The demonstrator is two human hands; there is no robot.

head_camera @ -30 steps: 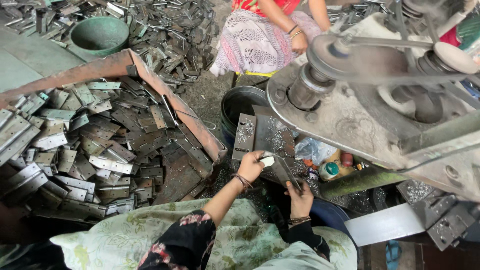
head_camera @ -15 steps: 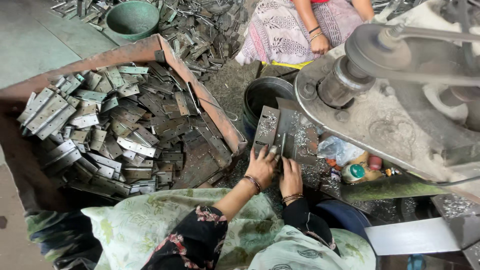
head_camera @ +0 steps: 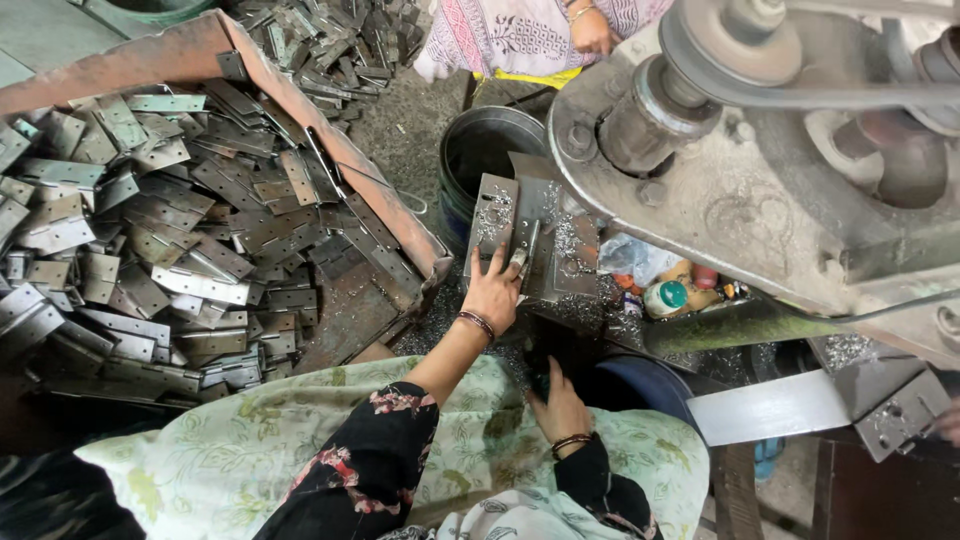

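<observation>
My left hand (head_camera: 493, 292) reaches forward onto the grey work plate (head_camera: 492, 215) of a metal press, thumb and fingers pinching a narrow metal hinge piece (head_camera: 521, 256) that lies on the plate among shavings. Lower down, close to my lap, my right hand (head_camera: 560, 408) sits with its fingers curled against a dark object (head_camera: 541, 365); what it grips, if anything, is hidden. Both wrists wear bangles. My sleeves are black with flowers, and a pale green floral cloth (head_camera: 300, 450) covers my lap.
A rusty tray (head_camera: 330, 150) heaped with flat metal hinges (head_camera: 150, 230) fills the left. A dark bucket (head_camera: 490, 150) stands behind the plate. The press body with pulley and belt (head_camera: 720, 120) looms on the right. Small bottles (head_camera: 665, 296) lie beneath it. Another person (head_camera: 530, 35) sits at the top.
My right hand has dropped from the work plate back toward my lap. My left hand stayed at the plate with the hinge piece. The view has moved in closer.
</observation>
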